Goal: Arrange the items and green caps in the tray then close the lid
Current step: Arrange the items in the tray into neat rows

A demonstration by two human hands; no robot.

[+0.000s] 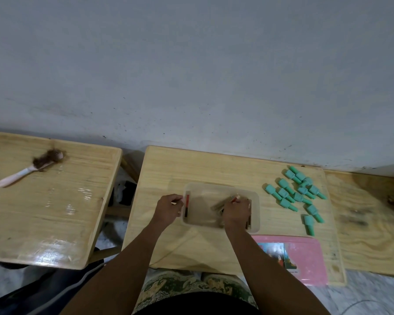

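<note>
The worktop (191, 169) is pale grained wood; the second worktop (55, 201) at nine o'clock shines glossy. The tray (256, 212) is translucent plastic, the green caps (283, 193) matt.

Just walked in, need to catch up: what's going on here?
A person is filling a clear tray on the middle table. The right hand grips stick-like items inside it; the left hand is at its left wall. The green caps lie loose on the table to the right, and the pink lid lies off, nearer the person.
</note>
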